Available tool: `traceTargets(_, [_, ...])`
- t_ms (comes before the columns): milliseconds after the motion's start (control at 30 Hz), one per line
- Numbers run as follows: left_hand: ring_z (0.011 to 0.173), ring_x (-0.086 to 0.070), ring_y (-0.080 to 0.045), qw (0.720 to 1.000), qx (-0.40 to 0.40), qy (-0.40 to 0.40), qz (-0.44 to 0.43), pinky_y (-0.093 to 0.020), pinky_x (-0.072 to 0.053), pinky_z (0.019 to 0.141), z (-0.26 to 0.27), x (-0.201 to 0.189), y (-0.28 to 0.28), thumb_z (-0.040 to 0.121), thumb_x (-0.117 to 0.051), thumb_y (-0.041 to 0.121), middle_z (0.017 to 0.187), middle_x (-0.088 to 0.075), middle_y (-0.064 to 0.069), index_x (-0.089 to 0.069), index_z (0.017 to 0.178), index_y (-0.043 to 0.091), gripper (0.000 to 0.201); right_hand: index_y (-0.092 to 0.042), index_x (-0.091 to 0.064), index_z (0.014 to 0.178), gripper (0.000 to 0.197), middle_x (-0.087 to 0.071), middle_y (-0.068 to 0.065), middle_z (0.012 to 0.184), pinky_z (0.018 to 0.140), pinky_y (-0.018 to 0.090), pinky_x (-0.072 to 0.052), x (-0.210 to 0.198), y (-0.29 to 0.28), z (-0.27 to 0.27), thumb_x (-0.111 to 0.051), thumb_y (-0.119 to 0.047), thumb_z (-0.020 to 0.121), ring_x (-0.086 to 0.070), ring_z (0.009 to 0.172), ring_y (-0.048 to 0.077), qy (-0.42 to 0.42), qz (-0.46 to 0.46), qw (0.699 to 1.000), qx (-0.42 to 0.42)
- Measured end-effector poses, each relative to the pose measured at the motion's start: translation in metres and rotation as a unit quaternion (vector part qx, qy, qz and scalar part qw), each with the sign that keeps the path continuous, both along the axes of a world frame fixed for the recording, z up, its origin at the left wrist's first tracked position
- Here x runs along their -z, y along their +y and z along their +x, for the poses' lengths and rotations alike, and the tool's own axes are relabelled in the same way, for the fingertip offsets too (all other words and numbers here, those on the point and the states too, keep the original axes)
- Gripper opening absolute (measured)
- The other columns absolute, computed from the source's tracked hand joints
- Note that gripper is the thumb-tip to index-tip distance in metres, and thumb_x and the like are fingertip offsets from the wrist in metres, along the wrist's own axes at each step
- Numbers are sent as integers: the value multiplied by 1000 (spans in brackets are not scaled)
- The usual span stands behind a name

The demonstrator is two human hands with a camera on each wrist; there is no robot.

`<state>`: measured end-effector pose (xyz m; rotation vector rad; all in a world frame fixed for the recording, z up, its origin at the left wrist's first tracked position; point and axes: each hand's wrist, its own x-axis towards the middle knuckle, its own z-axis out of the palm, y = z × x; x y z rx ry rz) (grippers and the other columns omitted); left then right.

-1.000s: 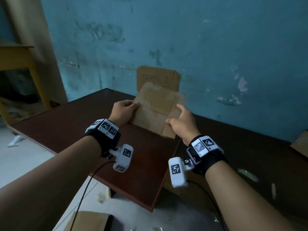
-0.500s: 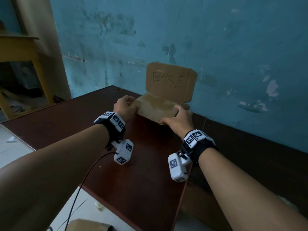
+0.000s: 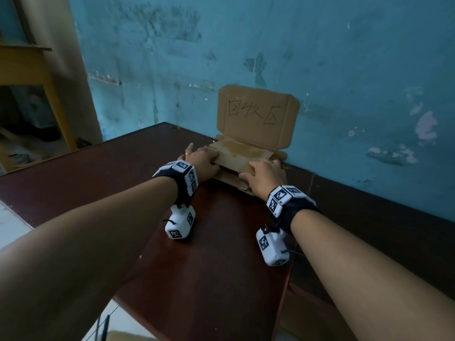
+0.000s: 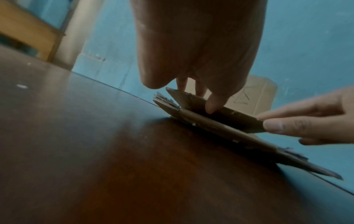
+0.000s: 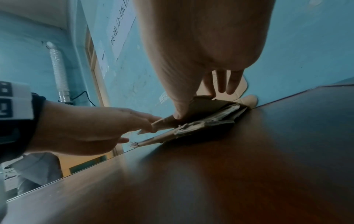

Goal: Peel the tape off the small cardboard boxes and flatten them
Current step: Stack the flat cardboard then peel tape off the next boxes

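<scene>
A flattened cardboard box (image 3: 241,155) lies almost flat on a low stack of flattened cardboard (image 3: 229,179) at the table's far edge by the wall. My left hand (image 3: 202,161) grips its left end, thumb in front and fingers over the top. My right hand (image 3: 264,177) pinches its right near corner. In the left wrist view the box (image 4: 220,116) is tilted slightly above the stack (image 4: 249,141), with the left thumb on its front face and the right hand (image 4: 268,122) pinching the corner. The right wrist view shows the box (image 5: 203,106) in both hands.
A cardboard sign (image 3: 256,114) with handwritten characters leans upright against the blue wall right behind the stack. The dark brown table (image 3: 147,168) stretches toward me. A yellow wooden shelf (image 3: 29,70) stands at the far left.
Both hands moved forward and lowered the flattened box from a raised, tilted hold onto the stack in front of the sign. The grips stayed on it.
</scene>
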<state>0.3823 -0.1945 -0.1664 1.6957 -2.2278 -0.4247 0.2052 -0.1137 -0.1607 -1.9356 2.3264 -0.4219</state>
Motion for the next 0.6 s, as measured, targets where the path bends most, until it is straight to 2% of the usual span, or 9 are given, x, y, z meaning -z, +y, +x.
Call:
traceTargets(67, [164, -20, -37, 997, 24, -63, 37, -52, -16, 132, 0, 7, -4, 111, -54, 35, 175, -33, -6, -46, 160, 26, 50, -14, -62, 153, 54, -55, 17, 160, 122, 48, -42, 4, -4, -4, -61, -48, 111, -44, 151, 41, -11, 50, 999, -5])
traceTargets(133, [162, -24, -42, 991, 38, -103, 80, -46, -26, 128, -2, 13, -10, 112, -53, 38, 178, -23, -14, -35, 167, 23, 60, -14, -55, 160, 58, -51, 16, 166, 123, 44, -42, 9, -9, -8, -58, -47, 113, -46, 154, 39, -33, 94, 995, -14])
traceTargets(167, [163, -22, -43, 989, 41, -111, 93, -46, -27, 128, -4, 14, -11, 112, -53, 40, 179, -18, -15, -30, 170, 21, 65, -14, -50, 163, 60, -48, 15, 169, 123, 42, -41, 11, -10, -9, -56, -47, 114, -45, 155, 38, -39, 105, 994, -17])
traceTargets(300, [166, -10, -42, 987, 40, -120, 100, -48, -9, 132, -8, 12, -11, 115, -48, 39, 181, -6, -15, -22, 172, 16, 67, -16, -32, 173, 66, -34, 14, 178, 127, 39, -34, 12, -14, -14, -52, -43, 116, -34, 163, 37, -38, 131, 990, -31])
traceTargets(367, [166, -3, -45, 986, 35, -134, 96, -54, -4, 132, -9, 18, -14, 115, -44, 44, 182, 1, -13, -16, 173, 22, 68, -17, -21, 176, 67, -18, 14, 183, 129, 39, -29, 12, -15, -14, -47, -39, 118, -25, 167, 38, -34, 153, 987, -32])
traceTargets(467, [162, 4, -56, 985, 14, -142, 91, -67, -9, 131, -10, 30, -24, 112, -46, 54, 181, 2, -15, -12, 172, 36, 71, -22, -2, 177, 71, 14, 11, 184, 134, 44, -21, 16, -16, -15, -43, -32, 120, -10, 170, 40, -59, 180, 981, -37])
traceTargets(533, [163, 7, -55, 987, 6, -139, 78, -69, -7, 131, -11, 33, -22, 110, -48, 52, 180, 0, -19, -13, 170, 38, 71, -29, 6, 176, 77, 28, 9, 181, 136, 46, -24, 18, -11, -16, -45, -27, 119, -7, 170, 41, -81, 175, 980, -44])
traceTargets(600, [164, 11, -50, 991, 10, -119, 57, -68, -2, 131, -13, 31, -12, 110, -49, 43, 181, 2, -14, -13, 167, 43, 68, -36, 12, 175, 83, 35, 9, 178, 129, 45, -36, 15, -4, -19, -48, -25, 118, -14, 169, 43, -103, 167, 980, -44])
